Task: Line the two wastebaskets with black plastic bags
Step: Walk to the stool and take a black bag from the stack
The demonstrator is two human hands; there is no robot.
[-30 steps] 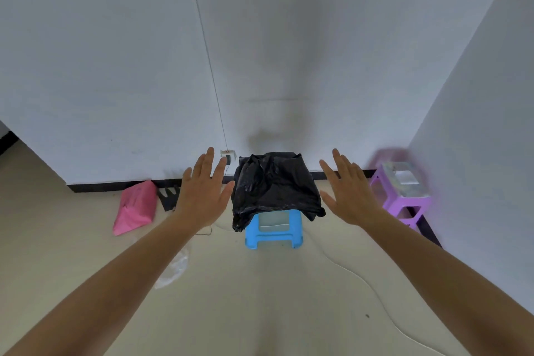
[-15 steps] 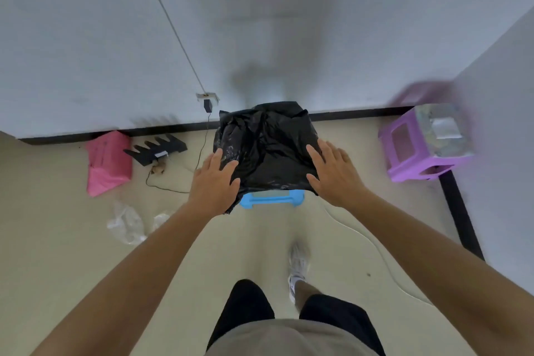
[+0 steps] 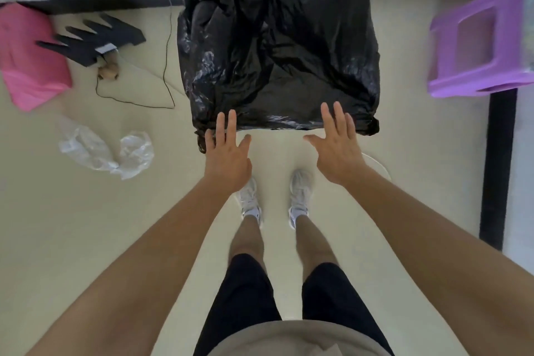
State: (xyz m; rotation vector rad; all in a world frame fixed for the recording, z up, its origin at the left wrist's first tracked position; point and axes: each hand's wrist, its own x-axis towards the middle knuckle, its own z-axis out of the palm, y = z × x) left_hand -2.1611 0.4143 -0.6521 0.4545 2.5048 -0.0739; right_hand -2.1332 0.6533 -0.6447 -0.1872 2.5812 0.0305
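Beige floor (image 3: 72,240) underfoot; white shoes (image 3: 249,199) stand just short of the black plastic bag (image 3: 277,46). Left hand (image 3: 226,153) and right hand (image 3: 338,144) are spread flat, fingers extended, grasping nothing, fingertips over the bag's near edge; contact cannot be confirmed. The bag drapes over something hidden, centre floor, by the wall. Clear crumpled plastic (image 3: 107,153) lies left, a purple stool (image 3: 476,43) right.

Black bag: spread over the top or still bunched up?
Spread. The black bag drapes across the whole top, edges hanging down the sides; both hands are open at its near edge.
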